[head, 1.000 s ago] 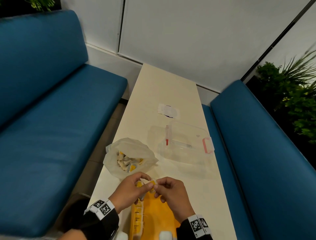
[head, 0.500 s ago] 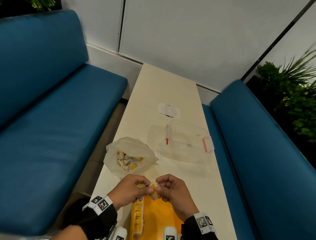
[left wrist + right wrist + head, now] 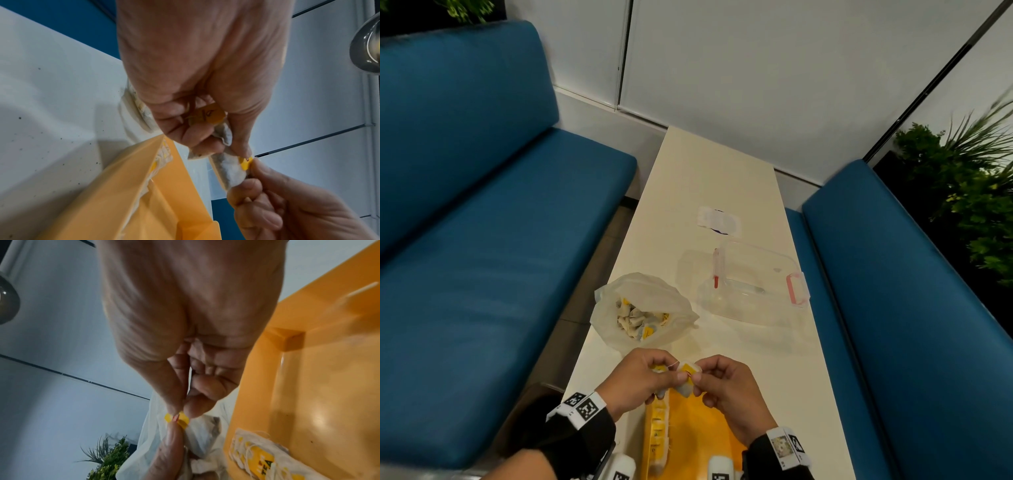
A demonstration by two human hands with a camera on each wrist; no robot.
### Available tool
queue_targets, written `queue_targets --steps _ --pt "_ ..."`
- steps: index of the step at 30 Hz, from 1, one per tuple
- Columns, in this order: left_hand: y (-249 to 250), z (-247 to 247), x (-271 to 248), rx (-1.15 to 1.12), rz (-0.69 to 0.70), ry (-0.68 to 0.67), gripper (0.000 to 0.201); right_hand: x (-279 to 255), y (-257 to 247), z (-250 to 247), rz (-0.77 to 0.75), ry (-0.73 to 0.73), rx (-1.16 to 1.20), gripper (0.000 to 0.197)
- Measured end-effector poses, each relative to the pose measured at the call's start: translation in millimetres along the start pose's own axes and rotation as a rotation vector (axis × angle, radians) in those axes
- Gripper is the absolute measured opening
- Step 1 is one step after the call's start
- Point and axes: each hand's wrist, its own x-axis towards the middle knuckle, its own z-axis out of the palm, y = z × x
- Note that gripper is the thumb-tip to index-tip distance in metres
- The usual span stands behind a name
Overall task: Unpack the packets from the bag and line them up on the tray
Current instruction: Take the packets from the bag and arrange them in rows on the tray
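Observation:
Above the far end of the orange tray (image 3: 698,435), my left hand (image 3: 664,371) and right hand (image 3: 697,375) meet on small white tea packets with yellow tags. The left hand curls round one packet (image 3: 207,116) in its palm and pinches the top of a second packet (image 3: 226,168). My right thumb and forefinger pinch that second packet's yellow tag (image 3: 177,418). A thin thread runs between the two hands. A row of packets (image 3: 657,431) lies along the tray's left edge. The open plastic bag (image 3: 643,311) with several packets sits just beyond the hands.
A clear lidded container (image 3: 753,284) with pink clips stands to the right of the bag, and a paper scrap (image 3: 717,221) lies farther up the narrow white table (image 3: 709,171). Blue benches flank both sides. A plant (image 3: 969,192) stands at the far right.
Both hands have stayed above the tray's far end, working the packets between their fingertips. A yellow tag and its thread now show more plainly between them.

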Motion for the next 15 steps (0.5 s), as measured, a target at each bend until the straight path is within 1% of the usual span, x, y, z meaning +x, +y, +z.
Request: queue_targets --steps 3,7,10,12,15 --pt "-0.2 0.5 -0.3 0.003 0.003 0.001 0.02 1.2 1.9 1.4 -0.017 0.052 -0.059 0.009" --pt "-2.5 0.5 -1.7 0.016 0.008 0.024 0.014 1.6 6.0 2.0 -0.033 0.069 -0.171 0.006" --pt "-5.0 -3.7 -3.6 0.05 -0.006 0.054 0.008 -0.8 12.3 -1.3 0.017 0.056 -0.224 0.009" --pt "-6.7 -8.3 -4.6 0.113 -0.006 0.06 0.005 -3.6 19.7 -3.2 0.092 0.007 -0.272 0.009" --pt "-11.2 -13.1 -5.7 0.209 0.001 0.076 0.004 -9.6 33.3 -0.3 0.221 -0.133 -0.372 0.012"
